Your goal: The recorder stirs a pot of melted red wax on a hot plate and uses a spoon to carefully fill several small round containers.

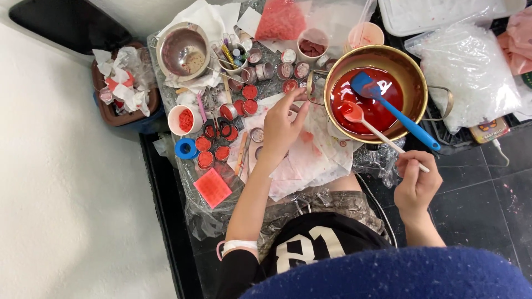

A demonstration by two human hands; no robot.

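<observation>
The brass-coloured pot [413, 72] of red liquid, likely melted wax, stands at the right end of the counter [191, 188]; it is the largest thing in hand and probably heavy and hot. I would take it only by its side handles, kept level, since the liquid would slop easily. A blue spatula [396, 111] leans in it, blade in the liquid, handle over the near rim. Beside it rests a white spoon [377, 130], its bowl coated red; it looks light, stiff and slippery where wet, so the dry far end of the handle is the place to hold it.

The right hand [417, 185] does just that: its grip is pressed together, thumb and fingers pinching the spoon's handle end, out over the dark floor [482, 182]. The left hand [282, 130] lies on stained paper [316, 160] near the pot's left handle, fingers loosely spread, fingertips reaching toward it; I cannot tell whether they touch it.

Farther left sit a steel bowl [183, 51], a white cup [183, 120] of red bits, and many small round tins [250, 91], some filled red and light enough to tip.
</observation>
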